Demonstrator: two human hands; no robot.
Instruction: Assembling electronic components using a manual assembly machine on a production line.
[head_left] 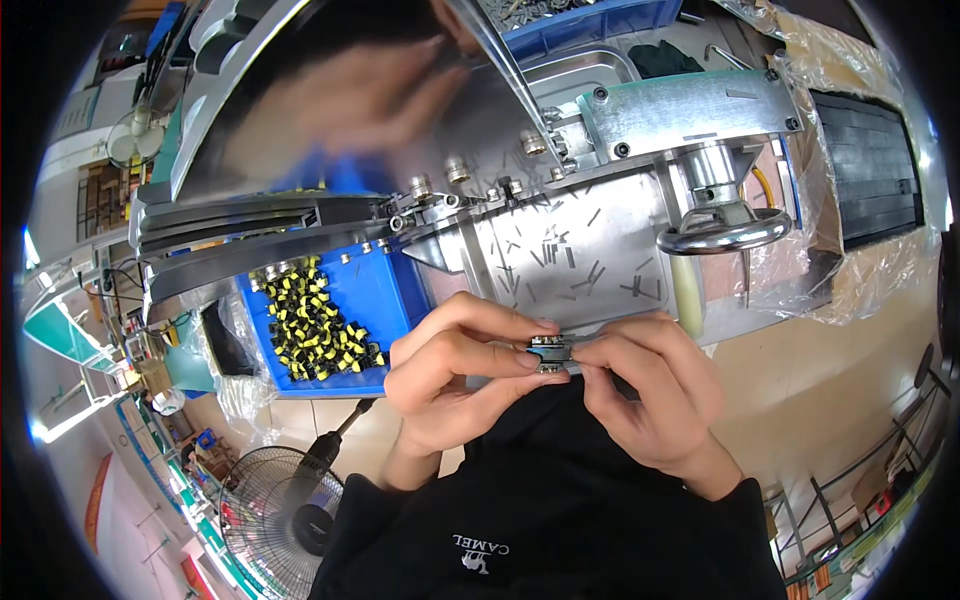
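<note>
In front of my chest, my left hand (465,375) grips a small dark part (548,353) with silvery pieces along its near and far ends and a bit of blue on its left side. The thumb and fingertips press on it from the left. From the other side comes my right hand (650,385), its thumb and index finger pinched together against the part's right edge. Whatever is between those right fingertips is too small to name. Just beyond my hands lies a metal tray (620,215) with many thin grey strips (552,250) scattered over it.
A blue bin (395,290) of black-and-yellow pieces (315,330) stands to the left. Over the bench rise a shiny metal machine panel (330,110) and, at right, a bracket with a handwheel (725,232). A floor fan (280,520) is at lower left; a black slatted panel (868,165) lies far right.
</note>
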